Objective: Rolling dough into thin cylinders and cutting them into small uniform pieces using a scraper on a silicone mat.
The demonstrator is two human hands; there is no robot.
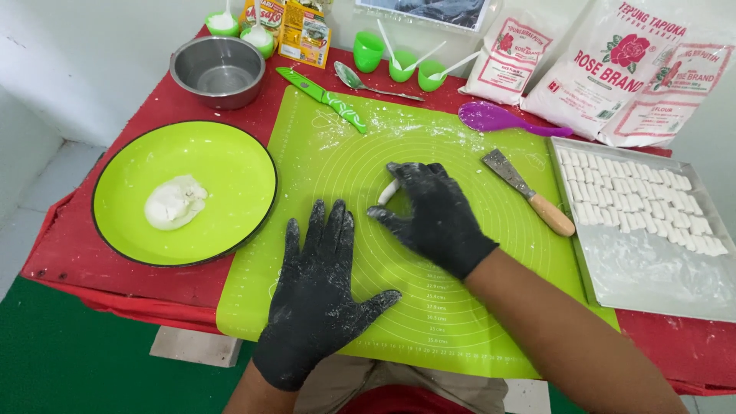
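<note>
On the green mat (460,307), right hand (435,218) fingers pinch a dough piece (388,192); left hand (318,287) lies spread; green plate (238,153) holds dough lump (175,202).

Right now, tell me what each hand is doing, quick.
Left hand: open, flat on the green mat, holding nothing.
Right hand: curled over a small white dough piece, fingertips on it.

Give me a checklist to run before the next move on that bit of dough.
1. Right hand on the small white dough piece: ok, fingers curl over it.
2. Left hand flat on the green silicone mat: ok.
3. Wooden-handled metal scraper within reach: ok, beside the right hand.
4. Space on the metal tray: ok, near half bare.
5. Dough lump left on the round green plate: ok.
6. Dough firmness: cannot tell.
</note>
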